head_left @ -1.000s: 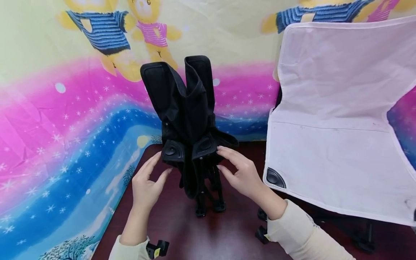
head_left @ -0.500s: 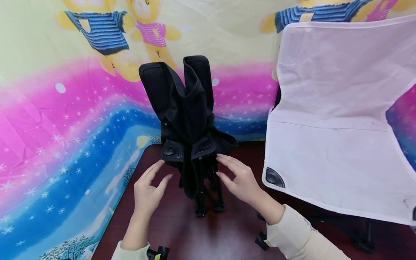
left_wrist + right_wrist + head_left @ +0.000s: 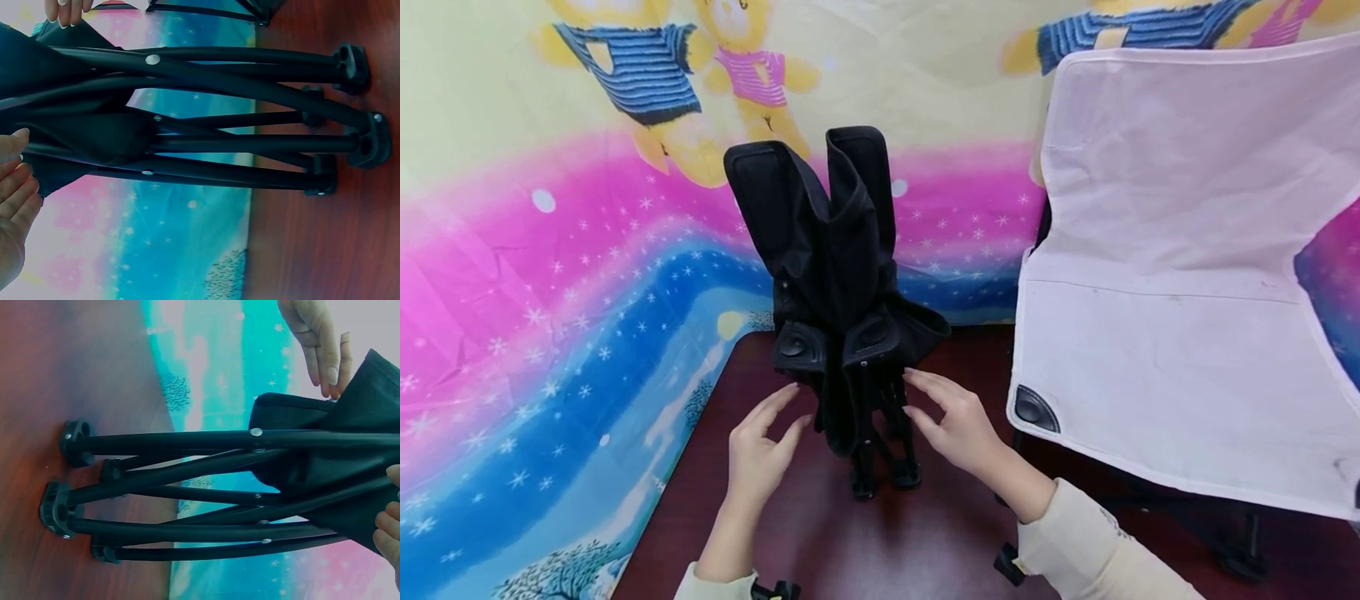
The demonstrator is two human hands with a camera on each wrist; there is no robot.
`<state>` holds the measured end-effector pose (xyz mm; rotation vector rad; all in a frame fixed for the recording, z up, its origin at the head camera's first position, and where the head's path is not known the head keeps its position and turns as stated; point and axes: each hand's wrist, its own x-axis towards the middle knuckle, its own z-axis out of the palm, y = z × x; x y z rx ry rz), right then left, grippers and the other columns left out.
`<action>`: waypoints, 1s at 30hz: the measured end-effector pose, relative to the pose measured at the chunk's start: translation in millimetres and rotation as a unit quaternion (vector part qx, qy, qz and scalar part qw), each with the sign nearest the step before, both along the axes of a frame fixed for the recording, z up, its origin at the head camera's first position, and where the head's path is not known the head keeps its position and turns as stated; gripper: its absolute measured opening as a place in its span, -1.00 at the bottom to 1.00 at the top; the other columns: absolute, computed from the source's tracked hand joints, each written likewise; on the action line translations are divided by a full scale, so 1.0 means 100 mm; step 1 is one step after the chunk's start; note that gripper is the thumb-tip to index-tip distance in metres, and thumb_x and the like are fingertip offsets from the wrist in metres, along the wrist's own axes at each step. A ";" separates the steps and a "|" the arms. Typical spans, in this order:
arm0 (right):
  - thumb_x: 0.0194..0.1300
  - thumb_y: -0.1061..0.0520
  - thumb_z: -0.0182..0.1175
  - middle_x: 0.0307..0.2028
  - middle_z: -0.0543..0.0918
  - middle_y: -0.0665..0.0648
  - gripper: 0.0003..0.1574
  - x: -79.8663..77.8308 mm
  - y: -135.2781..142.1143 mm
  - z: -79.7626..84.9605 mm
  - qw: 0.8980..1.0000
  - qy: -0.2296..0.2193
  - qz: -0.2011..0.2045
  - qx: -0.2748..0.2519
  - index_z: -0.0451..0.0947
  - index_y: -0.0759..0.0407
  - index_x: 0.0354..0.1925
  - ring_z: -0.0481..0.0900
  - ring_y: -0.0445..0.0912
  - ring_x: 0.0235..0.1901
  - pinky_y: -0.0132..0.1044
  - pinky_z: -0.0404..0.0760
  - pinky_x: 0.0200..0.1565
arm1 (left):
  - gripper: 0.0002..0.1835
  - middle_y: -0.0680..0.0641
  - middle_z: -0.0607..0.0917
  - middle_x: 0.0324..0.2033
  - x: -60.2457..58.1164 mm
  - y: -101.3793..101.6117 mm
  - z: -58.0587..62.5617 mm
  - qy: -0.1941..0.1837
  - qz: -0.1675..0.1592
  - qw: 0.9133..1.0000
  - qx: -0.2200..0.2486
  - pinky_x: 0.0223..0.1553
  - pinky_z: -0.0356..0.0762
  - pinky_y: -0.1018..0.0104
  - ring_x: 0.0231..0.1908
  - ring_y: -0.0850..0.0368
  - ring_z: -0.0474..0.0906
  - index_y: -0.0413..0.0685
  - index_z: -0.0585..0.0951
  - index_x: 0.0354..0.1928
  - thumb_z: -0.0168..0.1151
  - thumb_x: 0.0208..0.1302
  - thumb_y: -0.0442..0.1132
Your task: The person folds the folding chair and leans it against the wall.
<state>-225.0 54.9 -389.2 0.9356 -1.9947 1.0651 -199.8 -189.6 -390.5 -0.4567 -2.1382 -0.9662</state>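
A black folding chair (image 3: 831, 242), folded up with its fabric bunched, stands upright on the dark red table (image 3: 887, 550). Its crossed tube legs (image 3: 250, 144) end in black plastic feet (image 3: 57, 509). On the chair's left side is my left hand (image 3: 762, 454), its fingers loosely bent and its thumb apart, just below the fabric corner. Opposite it, my right hand (image 3: 958, 423) is held in much the same way beside the legs. Neither hand grips anything; whether the fingertips touch the chair I cannot tell.
To the right stands an unfolded chair with a white fabric seat (image 3: 1150, 358) and black corner caps (image 3: 1036, 408). Behind the table hangs a printed backdrop (image 3: 587, 275) with bears and snowflakes. The table's left edge slants beside my left forearm.
Both hands have moved down along the folded chair, from the fabric corners to just below them. My left hand has also come further right. The chair has stayed in place.
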 end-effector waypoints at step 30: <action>-0.09 0.35 0.27 -0.14 0.55 0.25 -0.51 -0.01 0.05 -0.32 0.992 -0.125 -0.021 0.007 0.47 0.38 -0.09 0.50 -0.02 -0.11 -0.23 0.50 -0.16 | -0.64 -0.04 0.62 -0.25 -0.03 0.11 -0.43 -0.076 0.010 0.997 0.021 -0.13 0.37 0.52 -0.18 0.13 0.52 -0.21 0.61 -0.23 0.34 -0.23 -0.47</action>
